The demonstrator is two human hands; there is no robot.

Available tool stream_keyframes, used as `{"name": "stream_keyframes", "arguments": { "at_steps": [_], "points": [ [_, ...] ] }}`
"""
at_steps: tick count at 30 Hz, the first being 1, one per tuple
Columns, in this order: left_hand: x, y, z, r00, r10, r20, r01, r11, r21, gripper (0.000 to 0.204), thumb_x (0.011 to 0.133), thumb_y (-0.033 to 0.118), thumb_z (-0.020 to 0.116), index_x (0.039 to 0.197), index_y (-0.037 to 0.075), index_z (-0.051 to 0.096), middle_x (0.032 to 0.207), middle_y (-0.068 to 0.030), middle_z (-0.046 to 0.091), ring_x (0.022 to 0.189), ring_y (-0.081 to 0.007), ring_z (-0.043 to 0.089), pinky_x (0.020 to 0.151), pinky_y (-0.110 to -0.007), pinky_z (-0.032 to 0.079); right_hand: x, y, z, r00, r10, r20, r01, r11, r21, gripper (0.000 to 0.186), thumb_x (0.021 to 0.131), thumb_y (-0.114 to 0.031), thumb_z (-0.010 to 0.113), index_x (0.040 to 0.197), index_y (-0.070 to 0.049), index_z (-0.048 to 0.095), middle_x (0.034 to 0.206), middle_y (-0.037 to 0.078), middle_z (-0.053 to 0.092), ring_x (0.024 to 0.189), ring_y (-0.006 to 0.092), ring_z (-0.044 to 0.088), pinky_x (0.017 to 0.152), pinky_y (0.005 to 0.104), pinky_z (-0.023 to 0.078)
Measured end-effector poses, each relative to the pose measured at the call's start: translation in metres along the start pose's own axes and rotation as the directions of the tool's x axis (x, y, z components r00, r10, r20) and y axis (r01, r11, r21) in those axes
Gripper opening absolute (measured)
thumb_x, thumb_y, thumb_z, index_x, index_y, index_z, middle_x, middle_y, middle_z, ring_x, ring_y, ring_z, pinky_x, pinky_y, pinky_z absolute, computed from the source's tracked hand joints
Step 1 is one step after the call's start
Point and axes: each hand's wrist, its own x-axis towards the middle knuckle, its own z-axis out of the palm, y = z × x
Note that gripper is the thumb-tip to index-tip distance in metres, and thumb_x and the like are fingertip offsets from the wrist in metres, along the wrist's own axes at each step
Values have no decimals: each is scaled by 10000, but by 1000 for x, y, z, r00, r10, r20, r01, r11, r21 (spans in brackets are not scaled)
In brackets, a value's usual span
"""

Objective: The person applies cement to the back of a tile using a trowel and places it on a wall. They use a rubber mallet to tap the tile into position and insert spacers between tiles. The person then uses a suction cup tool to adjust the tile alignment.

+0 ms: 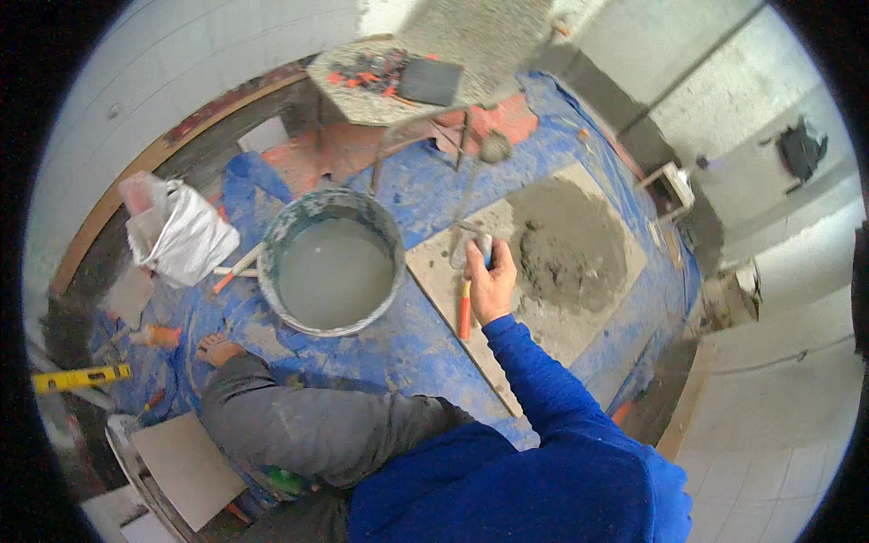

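Observation:
My right hand (493,288) is closed around the handle of a blue-handled trowel (489,252), above the left side of a mortar board (496,360). Its thin metal neck shows past my fingers; the blade is smeared or hidden. A heap of wet grey mortar (575,249) covers much of the board, to the right of my hand. Just below my hand, a tool with an orange handle (465,312) lies on the board's edge. Farther out, a rounded grey lump (495,147) shows blurred; I cannot tell whether it is on something. My left hand is out of view.
A big round tub (389,271) of greyish water stands left of the board on blue sheeting (421,357). Beyond it is a low table (380,109) with orange and black bits. White sack (190,240) and yellow spirit level (81,378) lie left; my bent leg (326,434) is near.

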Motion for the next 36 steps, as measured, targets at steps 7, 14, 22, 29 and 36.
{"name": "stream_keyframes", "arguments": {
  "at_steps": [7,14,22,29,36],
  "points": [
    [7,44,5,775,-165,610,525,704,-478,568,1030,448,511,1488,112,524,1466,-168,567,1235,-355,581,995,-503,493,37,256,-142,694,720,21,-542,541,-643,242,947,-230,682,948,12,666,768,128,695,644,291,701,627,410,577],
    [-31,25,10,891,-365,270,454,735,-504,701,1012,537,474,1560,105,414,1458,-199,550,1213,-320,595,955,-480,544,46,45,8,931,362,50,-364,906,216,270,1035,-332,569,1010,-74,648,801,5,590,693,163,575,598,320,476],
    [-48,8,10,879,-258,401,476,543,-692,729,1005,568,528,1570,127,391,1451,-213,561,1272,-336,596,960,-574,514,-96,-283,248,316,-468,825,253,880,402,301,985,-242,671,1183,-17,690,922,122,702,817,250,655,703,367,507],
    [-37,1,-1,886,-299,355,463,522,-716,755,991,617,542,1592,194,371,1502,-179,527,1290,-358,577,981,-605,504,-271,-341,426,-381,-600,704,641,377,668,155,842,-178,670,866,-60,767,843,183,742,793,365,748,692,493,592],
    [-10,-10,16,821,-290,492,571,386,-724,843,958,633,605,1613,172,343,1540,-211,464,1359,-385,505,1033,-698,445,-359,-329,468,-380,-652,657,631,336,699,141,847,-158,658,831,-92,781,822,131,759,803,293,766,676,433,584]
  ]
}}
